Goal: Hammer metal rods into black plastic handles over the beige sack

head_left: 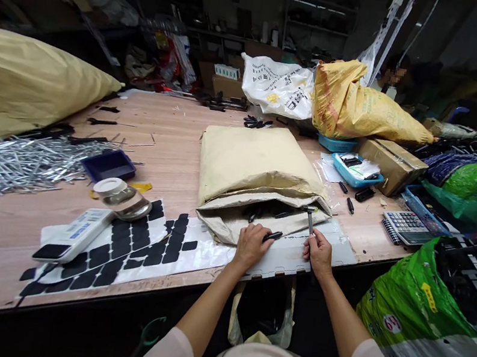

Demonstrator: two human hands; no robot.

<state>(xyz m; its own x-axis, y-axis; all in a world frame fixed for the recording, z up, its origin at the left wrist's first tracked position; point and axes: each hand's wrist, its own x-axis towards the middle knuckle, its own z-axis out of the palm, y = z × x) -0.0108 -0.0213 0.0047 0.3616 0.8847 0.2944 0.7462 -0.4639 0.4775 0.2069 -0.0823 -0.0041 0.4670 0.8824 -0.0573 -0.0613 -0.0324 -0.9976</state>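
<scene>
A beige sack point(260, 158) lies flat on the table with its mouth towards me. Dark pieces show in the opening, too shadowed to make out. At the sack's front edge, my left hand point(253, 245) is closed on a small black handle-like piece point(272, 236) that points right. Just right of it, my right hand point(319, 254) grips a slim grey metal shaft point(310, 221) upright, its top end at the sack's mouth. The shaft's lower end is hidden by the hand. Beneath both hands is a pale flat sheet point(337, 244) along the table's edge.
On the left are a pile of metal rods point(30, 165), a dark blue tray point(109, 166), a glass jar point(123, 199) and black sticker sheets point(117, 249). On the right stand a blue basket point(356, 174), a carton point(394, 165), a calculator point(407, 226) and a green sack point(405, 298).
</scene>
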